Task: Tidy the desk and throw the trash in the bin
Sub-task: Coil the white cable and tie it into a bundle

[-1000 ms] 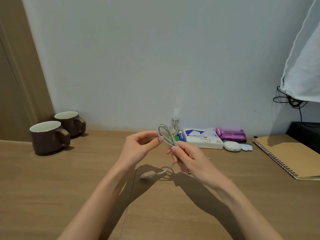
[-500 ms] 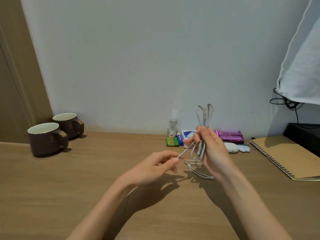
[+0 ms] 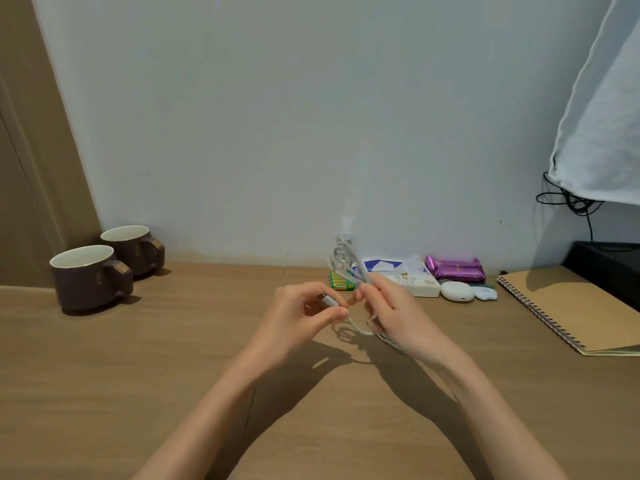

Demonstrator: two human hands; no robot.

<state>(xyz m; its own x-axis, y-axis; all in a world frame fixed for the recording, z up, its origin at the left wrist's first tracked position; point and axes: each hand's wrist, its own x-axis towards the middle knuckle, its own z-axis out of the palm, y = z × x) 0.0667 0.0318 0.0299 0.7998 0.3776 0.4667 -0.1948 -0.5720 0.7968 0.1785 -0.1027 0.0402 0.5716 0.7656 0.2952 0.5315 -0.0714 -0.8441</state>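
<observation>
The right hand (image 3: pixel 398 315) has come down from where it was raised half a second ago, bringing the looped white charging cable (image 3: pixel 358 330) close to the left hand (image 3: pixel 298 318). Its fingers grip the bundle of loops. The left hand pinches the plug end between thumb and forefinger, just beside the right fingertips, and a short tail sags below both hands. The coiling looks nearly finished, with the loose end probably ready to wind round the bundle. Just beyond the right hand, a green battery pack (image 3: pixel 341 283) and a tissue pack (image 3: pixel 415 284) carry print too small to read. A mark on the nearer brown mug (image 3: pixel 90 278), well off to the left hand's left, is also illegible.
</observation>
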